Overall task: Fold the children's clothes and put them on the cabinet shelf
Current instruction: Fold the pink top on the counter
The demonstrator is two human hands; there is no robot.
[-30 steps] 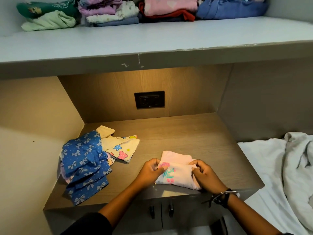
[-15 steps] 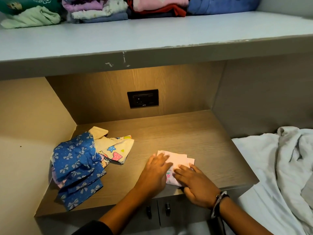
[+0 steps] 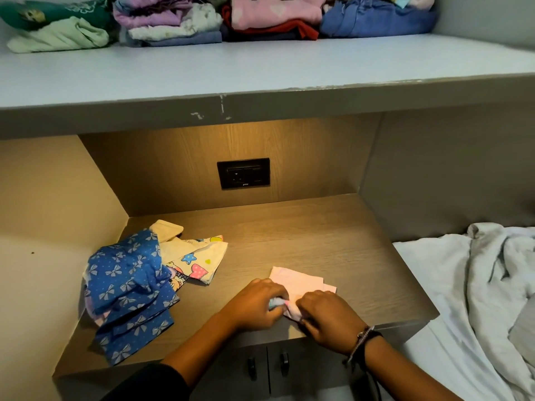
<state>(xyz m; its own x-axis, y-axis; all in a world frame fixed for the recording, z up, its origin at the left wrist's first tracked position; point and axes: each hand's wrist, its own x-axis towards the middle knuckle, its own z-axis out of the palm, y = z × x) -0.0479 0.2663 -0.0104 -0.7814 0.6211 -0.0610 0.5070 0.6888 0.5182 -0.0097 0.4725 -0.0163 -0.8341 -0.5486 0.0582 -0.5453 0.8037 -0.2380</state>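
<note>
A small pink garment [image 3: 299, 283] lies folded on the wooden counter [image 3: 304, 235] near its front edge. My left hand [image 3: 254, 305] pinches its near left corner, where a bit of the print shows. My right hand [image 3: 327, 318], with a bracelet at the wrist, grips the near right edge of the same garment. To the left lie a crumpled blue garment with white bows [image 3: 127, 287] and a cream printed one [image 3: 197, 256]. The grey shelf [image 3: 260, 65] above carries stacks of folded clothes [image 3: 220, 18] at its back.
A black wall socket [image 3: 243, 172] sits in the back panel of the niche. Two cabinet doors with dark handles [image 3: 267, 363] are below the counter. A bed with rumpled white sheets [image 3: 474, 290] adjoins on the right.
Both hands went from holding the garment's sides, to pressing it flat, to gripping its near edge. The garment is now folded smaller, with its print mostly hidden.
</note>
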